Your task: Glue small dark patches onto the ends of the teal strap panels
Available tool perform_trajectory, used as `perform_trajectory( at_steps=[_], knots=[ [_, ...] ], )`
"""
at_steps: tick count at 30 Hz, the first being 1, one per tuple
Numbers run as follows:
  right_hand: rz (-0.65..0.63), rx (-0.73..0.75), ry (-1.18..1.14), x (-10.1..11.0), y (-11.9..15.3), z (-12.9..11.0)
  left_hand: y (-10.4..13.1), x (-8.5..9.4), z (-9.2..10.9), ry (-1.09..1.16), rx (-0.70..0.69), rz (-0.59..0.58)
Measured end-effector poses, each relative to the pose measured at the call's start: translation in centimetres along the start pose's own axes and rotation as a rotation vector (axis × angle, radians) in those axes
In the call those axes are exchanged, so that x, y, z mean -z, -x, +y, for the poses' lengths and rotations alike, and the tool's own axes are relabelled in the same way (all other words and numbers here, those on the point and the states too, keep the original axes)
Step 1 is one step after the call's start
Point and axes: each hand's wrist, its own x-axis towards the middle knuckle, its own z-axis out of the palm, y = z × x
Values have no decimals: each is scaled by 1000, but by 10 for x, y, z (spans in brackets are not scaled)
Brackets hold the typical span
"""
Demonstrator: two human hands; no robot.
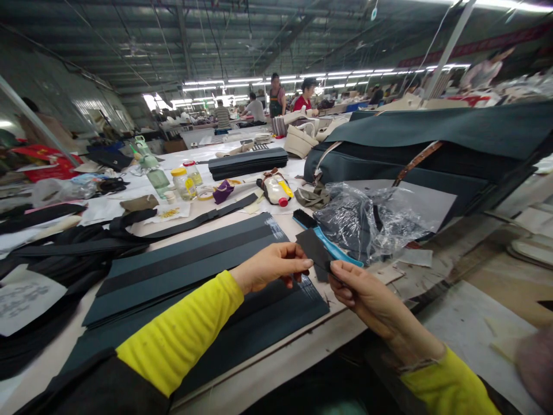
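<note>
Between my hands is a small dark rectangular piece (314, 249), raised over the right end of the fabric panels. My right hand (360, 291) pinches its lower right corner between thumb and fingers. At its left edge, my left hand (279, 264) has thumb and fingers pressed together, holding that side. Below my left forearm lie stacked dark green panels (173, 256), each with a black strip along it and whitish marks near the right end. A blue-handled brush (332, 245) with black bristles rests just behind the piece.
Clear plastic wrap (371, 222) lies before a large dark green stack (432, 138) at right. Jars (184, 184), a green bottle (156, 176) and a white bottle with a red cap (276, 190) stand or lie farther back. Black straps (56, 251) heap at left. Several people are beyond.
</note>
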Motion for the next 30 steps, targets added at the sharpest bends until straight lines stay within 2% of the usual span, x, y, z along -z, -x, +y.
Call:
perform_trajectory(
  at_steps=[11,19,25,30],
  knots=[
    [89,54,52,1,2,2,1,1,-2,28,21,-14],
    [176,152,176,3,-1,6,-3,0,-2,52,68,73],
    [197,165,186,4,-2,6,0,2,1,41,63,12],
    [195,140,168,5,-4,7,1,3,1,25,39,23]
  ],
)
